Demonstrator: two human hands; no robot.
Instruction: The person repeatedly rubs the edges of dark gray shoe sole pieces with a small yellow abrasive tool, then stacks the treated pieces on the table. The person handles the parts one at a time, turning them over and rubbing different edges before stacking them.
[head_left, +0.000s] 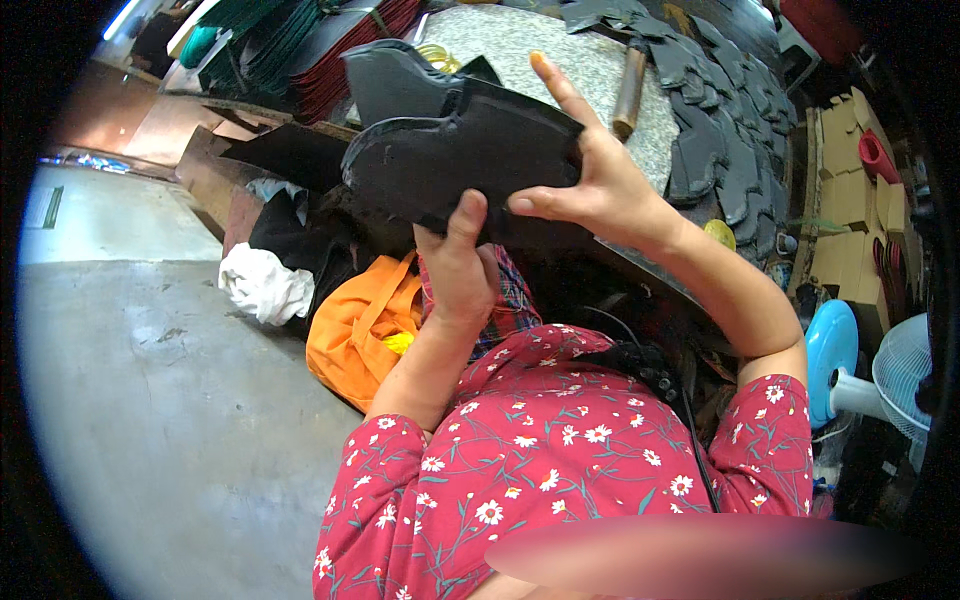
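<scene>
My left hand (462, 262) grips a black cut-out piece (460, 150) from its lower edge, with the thumb pressed on the front face; the other fingers are mostly hidden. The piece is a flat sheet with a curved outline, and a second dark grey shaped piece (395, 85) shows just behind its upper left. At the right edge of the piece is my right hand (605, 180), spread open. Its thumb lies against the lower right of the piece and its index finger stretches upward. Other fingers of that hand do not show clearly.
A speckled stone-like tabletop (510, 35) lies beyond, with a wooden-handled tool (629, 90) and many dark cut pieces (725, 140) piled at right. An orange bag (360, 320) and white cloth (265, 285) are at left; a blue-white fan (835, 360) and cardboard boxes (845, 190) stand right.
</scene>
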